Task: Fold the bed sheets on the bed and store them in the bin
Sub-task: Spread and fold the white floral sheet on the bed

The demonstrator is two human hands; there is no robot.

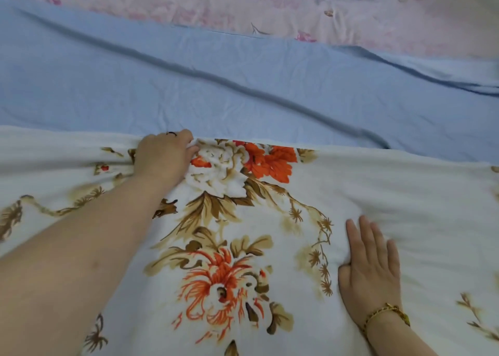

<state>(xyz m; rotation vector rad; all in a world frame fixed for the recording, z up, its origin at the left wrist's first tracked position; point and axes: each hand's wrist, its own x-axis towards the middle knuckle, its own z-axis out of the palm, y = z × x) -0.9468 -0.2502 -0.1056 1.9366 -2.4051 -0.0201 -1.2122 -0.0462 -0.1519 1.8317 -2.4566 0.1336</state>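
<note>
Our left hand [164, 154] pinches the far edge of the floral sheet [270, 247], fingers curled into the cloth; our right hand [374, 269] lies flat and straight-fingered on it, nearer us; the sheet is spread over a blue sheet [189, 86], with a pink cover [270, 10] beyond; the bin is not in view; we judge 3 risks: the pinched hem may slip, it may drag the blue sheet along since the 2 touch there, and with only 1 palm pinning the cloth the fold may land skewed; the bracelet [386, 312] could also snag a thread; we find no label or writing.
</note>
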